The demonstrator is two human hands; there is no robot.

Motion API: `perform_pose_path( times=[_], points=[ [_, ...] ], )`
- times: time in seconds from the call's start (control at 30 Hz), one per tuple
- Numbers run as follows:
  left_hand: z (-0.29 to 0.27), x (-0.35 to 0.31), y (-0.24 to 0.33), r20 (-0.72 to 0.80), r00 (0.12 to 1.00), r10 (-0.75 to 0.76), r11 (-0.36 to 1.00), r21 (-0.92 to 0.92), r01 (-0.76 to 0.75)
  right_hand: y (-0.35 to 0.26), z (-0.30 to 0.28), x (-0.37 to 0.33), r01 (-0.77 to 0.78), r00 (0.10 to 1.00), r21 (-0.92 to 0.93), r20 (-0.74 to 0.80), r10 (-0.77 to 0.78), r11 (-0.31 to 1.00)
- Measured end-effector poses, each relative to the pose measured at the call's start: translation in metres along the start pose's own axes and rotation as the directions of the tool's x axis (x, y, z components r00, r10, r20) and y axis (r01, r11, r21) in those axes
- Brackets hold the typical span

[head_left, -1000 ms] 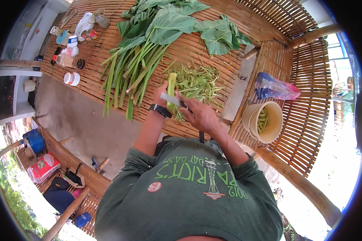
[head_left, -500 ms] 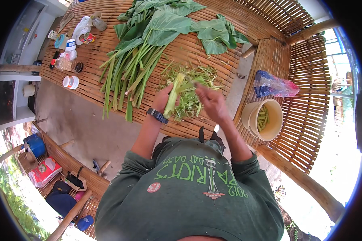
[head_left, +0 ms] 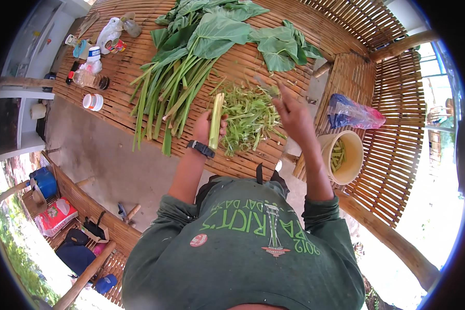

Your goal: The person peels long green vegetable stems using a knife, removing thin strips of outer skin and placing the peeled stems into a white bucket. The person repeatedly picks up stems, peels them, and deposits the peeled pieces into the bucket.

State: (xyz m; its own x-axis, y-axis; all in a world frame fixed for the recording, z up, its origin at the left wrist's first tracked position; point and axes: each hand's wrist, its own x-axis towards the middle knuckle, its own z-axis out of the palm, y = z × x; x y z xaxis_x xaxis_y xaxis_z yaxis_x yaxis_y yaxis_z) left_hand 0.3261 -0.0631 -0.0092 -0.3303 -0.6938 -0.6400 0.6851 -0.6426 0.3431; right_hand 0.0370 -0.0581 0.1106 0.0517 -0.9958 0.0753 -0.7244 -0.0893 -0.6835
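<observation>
So the main thing here is a pale green stalk (head_left: 216, 120), thick and straight, looks freshly peeled with a lighter, almost yellowish face. It's standing pretty much upright, held by its lower end in the left hand (head_left: 205, 129). The top end is cut flat. Just to the right of it sits a loose pile of green peelings (head_left: 248, 116), thin stringy strips heaped on the slatted bamboo bench (head_left: 134, 62). There's a small knife (head_left: 267, 85) in the right hand (head_left: 294, 111), blade raised over the far side of that pile.
</observation>
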Motion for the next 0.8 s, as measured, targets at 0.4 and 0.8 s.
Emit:
perform_pose_path(
  times=[0.4, 0.8],
  points=[
    [0.012, 0.022, -0.01, -0.012, 0.999, 0.032, 0.998, -0.061, -0.033, -0.055, 0.064, -0.069, 0.124, 0.93, 0.26, 0.307, -0.203, 0.958],
    [0.038, 0.008, -0.007, -0.083, 0.979, 0.185, 0.967, 0.194, -0.166, -0.038, 0.05, -0.046, -0.097, 0.977, 0.446, 0.211, 0.001, 0.89]
  ],
)
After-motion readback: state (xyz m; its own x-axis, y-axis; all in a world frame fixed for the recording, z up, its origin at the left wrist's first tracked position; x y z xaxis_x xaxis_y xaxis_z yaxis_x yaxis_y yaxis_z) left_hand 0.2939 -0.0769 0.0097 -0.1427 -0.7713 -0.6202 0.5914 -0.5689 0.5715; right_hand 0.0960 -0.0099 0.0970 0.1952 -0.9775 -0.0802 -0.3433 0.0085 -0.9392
